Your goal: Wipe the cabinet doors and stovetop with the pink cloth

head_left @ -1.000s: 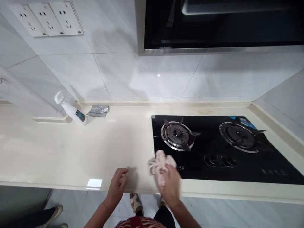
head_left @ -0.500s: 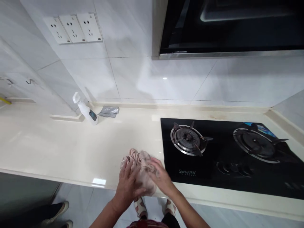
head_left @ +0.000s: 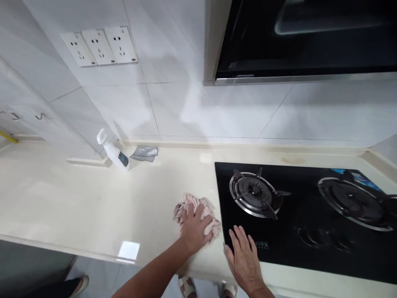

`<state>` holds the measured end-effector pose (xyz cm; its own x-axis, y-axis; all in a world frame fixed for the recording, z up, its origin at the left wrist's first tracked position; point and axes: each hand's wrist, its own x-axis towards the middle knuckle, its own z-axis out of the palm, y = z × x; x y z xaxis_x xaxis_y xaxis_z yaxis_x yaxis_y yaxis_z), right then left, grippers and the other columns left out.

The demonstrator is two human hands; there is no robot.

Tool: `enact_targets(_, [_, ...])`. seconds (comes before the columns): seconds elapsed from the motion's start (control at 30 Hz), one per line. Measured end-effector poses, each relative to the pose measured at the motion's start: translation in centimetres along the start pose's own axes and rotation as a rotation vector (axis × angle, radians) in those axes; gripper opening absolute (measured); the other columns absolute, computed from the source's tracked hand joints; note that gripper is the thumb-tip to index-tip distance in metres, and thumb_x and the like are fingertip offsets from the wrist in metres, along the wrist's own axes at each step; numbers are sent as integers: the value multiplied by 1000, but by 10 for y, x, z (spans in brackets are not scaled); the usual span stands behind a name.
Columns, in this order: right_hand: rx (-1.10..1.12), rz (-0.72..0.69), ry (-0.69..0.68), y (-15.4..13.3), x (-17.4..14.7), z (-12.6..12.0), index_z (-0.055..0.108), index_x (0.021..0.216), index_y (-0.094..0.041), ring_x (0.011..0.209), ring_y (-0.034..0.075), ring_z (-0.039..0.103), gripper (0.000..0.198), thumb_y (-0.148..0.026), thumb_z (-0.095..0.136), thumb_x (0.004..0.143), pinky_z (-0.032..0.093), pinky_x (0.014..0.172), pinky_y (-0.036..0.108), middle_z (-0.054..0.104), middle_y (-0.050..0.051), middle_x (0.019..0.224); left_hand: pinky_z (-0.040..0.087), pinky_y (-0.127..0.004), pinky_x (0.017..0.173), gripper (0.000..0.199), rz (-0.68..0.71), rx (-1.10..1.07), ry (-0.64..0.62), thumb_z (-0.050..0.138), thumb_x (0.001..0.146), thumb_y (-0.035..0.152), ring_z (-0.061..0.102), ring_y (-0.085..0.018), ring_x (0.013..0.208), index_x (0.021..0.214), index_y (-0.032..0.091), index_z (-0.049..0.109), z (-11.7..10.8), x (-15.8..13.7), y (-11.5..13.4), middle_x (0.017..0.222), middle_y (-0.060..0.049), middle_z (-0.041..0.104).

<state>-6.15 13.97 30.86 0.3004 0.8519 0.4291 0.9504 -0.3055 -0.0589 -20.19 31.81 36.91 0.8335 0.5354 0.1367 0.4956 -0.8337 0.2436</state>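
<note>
We are resting the left hand (head_left: pixel 195 229), fingers spread, on a crumpled pinkish cloth (head_left: pixel 206 205), which is lying on the cream counter (head_left: pixel 77 198) just left of the hob (head_left: pixel 302 203). We are keeping the right hand (head_left: pixel 245 258) open, fingers extended, at the hob's near left corner. Farther left of the hob, a white spray bottle (head_left: pixel 116 154) is standing beside a silvery-grey sheet (head_left: pixel 144 153); above it, a black-fronted unit (head_left: pixel 304 45) is hanging.

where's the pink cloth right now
In the head view, the pink cloth lies bunched on the countertop, under the left hand, just left of the black stove.
</note>
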Motion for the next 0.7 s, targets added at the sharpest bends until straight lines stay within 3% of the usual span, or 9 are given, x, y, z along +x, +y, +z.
enact_targets(0.23, [-41,-50,101,6,2,3,53,131,-12,137,31,43,46,-42,37,99,31,111,50,51,17,142,29,-65,103,44,32,44,53,62,83,53,31,-44,139,120,29,65,14,134,-13,154,-6,42])
enact_targets(0.4, [-40,-26,101,7,3,3,55,128,-14,133,30,47,49,-49,35,99,33,110,49,55,15,138,31,-63,102,46,17,53,53,63,81,54,35,-42,135,120,29,64,16,179,-32,152,-5,45])
enact_targets(0.53, [9,6,85,6,3,-2,55,127,-14,134,30,46,51,-51,32,101,33,110,51,55,15,138,34,-58,101,44,-16,58,54,63,82,51,40,-38,131,121,31,63,1,152,-49,151,-2,47])
enact_targets(0.6, [21,10,66,6,2,-5,55,128,-13,135,31,45,52,-51,31,102,33,109,51,54,16,139,34,-58,101,44,-69,63,64,63,82,49,39,-40,132,122,30,63,-11,114,-58,150,-4,48])
enact_targets(0.7, [35,8,31,5,1,-8,53,130,-12,136,32,43,50,-48,32,102,34,109,52,52,18,141,33,-60,100,43,-143,72,76,64,81,46,35,-44,135,120,29,64,-24,31,-59,152,-6,46])
